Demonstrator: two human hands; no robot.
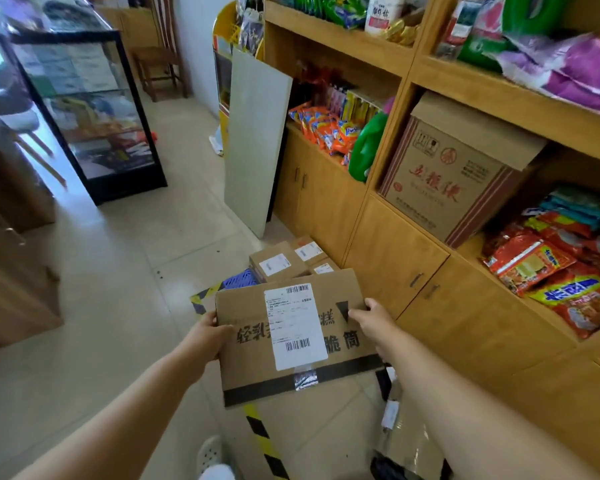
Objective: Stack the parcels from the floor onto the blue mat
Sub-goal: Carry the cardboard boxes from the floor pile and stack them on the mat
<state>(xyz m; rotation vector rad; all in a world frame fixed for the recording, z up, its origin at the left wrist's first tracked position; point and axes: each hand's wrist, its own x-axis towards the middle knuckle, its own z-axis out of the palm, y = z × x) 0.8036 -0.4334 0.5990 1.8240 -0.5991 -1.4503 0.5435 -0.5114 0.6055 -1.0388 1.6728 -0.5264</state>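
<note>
While both hands carry it, the flat brown cardboard parcel with the white shipping label and black tape band (297,336) hangs in the air in front of the body, well above the pale tiled floor (118,265). Left hand (207,336) grips the parcel's left edge, thumb curled over the top face, fingers hidden beneath. Right hand (369,322) grips the right edge, thumb lying on top near the black triangle print; its fingers are also out of sight below the board.

Key relation: the blue ribbed plastic mat (240,280) lies ahead of the parcel and slightly to the left, past its far edge. Only a small corner of the mat shows; the rest is covered by the stack of small brown cardboard boxes with white labels (284,263) and by the held parcel itself. Those boxes sit close to the wooden cabinet doors (388,258).

Parcel's long axis runs left to right, roughly across the line of reach, with the far edge tilted up a little. Neither hand is clearly nearer the mat; the left looks marginally closer to the visible blue corner.

Judgement: carry phase, placement not yet done. Coming move calls for a forward reach and lowering onto the stack. Parcel is wider than the boxes below, so overhang and tipping are the risk. Yellow-black floor tape (262,441) runs underfoot.
</note>
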